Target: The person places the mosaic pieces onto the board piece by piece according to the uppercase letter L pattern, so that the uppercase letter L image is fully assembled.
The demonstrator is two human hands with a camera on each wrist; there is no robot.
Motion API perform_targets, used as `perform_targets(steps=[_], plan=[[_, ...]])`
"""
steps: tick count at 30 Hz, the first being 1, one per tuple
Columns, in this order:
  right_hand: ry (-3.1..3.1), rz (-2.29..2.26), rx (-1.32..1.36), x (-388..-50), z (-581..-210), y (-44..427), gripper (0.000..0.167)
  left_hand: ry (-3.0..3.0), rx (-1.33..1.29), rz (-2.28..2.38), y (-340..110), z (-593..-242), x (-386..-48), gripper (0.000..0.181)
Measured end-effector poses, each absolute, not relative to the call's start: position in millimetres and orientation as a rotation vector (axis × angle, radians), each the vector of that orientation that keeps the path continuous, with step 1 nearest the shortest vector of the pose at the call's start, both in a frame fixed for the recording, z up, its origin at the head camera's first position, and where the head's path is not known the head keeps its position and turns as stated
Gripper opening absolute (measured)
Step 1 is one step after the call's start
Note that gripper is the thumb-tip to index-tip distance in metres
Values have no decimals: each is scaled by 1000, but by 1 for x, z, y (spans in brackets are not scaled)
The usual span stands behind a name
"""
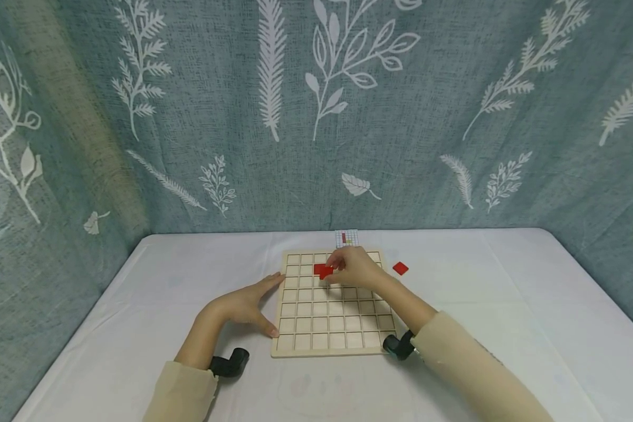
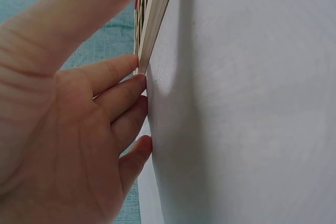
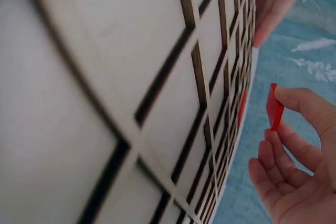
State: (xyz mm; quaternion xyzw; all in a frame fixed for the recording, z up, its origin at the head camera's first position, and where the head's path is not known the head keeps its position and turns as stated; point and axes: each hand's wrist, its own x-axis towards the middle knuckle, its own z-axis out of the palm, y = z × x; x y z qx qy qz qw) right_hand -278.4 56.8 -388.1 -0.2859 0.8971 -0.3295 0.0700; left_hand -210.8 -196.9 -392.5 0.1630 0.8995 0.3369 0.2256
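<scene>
A pale wooden grid board (image 1: 319,324) lies flat on the table. My left hand (image 1: 241,304) is at its left side, thumb and fingers spread along the edge; in the left wrist view the fingertips of this hand (image 2: 79,124) touch the board's side (image 2: 157,22). Over the upper part of the grid, my right hand (image 1: 356,269) pinches a red square tile (image 1: 325,273) between thumb and fingers. The right wrist view shows that tile (image 3: 273,107) tilted and held off the board. Another red tile (image 1: 317,268) sits in the grid just beside it, partly covered in the head view.
A loose red tile (image 1: 400,268) lies on the white tablecloth (image 1: 506,328) right of the board. Behind the board is a small card (image 1: 346,238) printed with a coloured grid. A teal leaf-patterned curtain (image 1: 295,176) hangs at the back and sides.
</scene>
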Motion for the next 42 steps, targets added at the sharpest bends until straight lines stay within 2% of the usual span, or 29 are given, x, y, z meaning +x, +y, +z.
perform_targets(steps=[6, 15, 42], plan=[[2707, -930, -839, -280, -391, 50, 29, 2477, 448, 934, -197, -395, -213, 112], [2694, -858, -903, -280, -391, 45, 24, 2469, 473, 935, -199, -395, -214, 113], [2742, -711, -968, -280, -390, 38, 25, 2470, 473, 948, -200, -396, -214, 112]])
